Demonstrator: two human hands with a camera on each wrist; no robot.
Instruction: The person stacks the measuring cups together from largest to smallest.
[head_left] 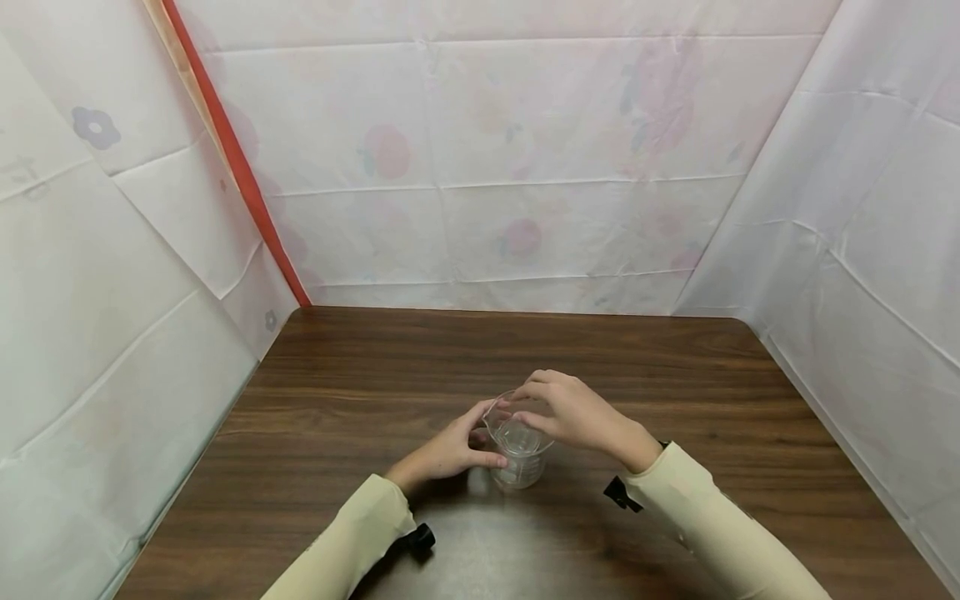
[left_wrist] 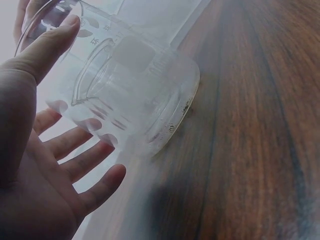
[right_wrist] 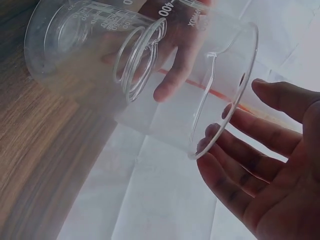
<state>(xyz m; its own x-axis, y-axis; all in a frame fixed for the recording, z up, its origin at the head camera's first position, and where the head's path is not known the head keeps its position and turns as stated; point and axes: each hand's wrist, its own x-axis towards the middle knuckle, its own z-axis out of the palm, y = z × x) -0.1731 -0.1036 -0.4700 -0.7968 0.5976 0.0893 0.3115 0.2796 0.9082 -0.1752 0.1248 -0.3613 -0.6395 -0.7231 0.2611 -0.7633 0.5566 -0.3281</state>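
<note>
A large clear glass beaker (head_left: 521, 475) with a pouring lip and white printed marks stands upright on the table. Inside it sits a smaller glass beaker (right_wrist: 135, 60); its rim shows more than one edge, so I cannot tell whether another is nested there. My left hand (head_left: 448, 450) holds the large beaker's side, the thumb near me and the fingers at the far side. At the mouth is my right hand (head_left: 577, 414), its fingers loosely bent by the rim and the thumb apart from the glass. In the right wrist view nothing is pinched between them.
The dark wood-grain table (head_left: 360, 358) extends around both hands. Pale patterned sheets (head_left: 480, 167) hang along its back and sides, with a red strip (head_left: 240, 167) at the back left corner. Black straps with small devices sit at both sleeves.
</note>
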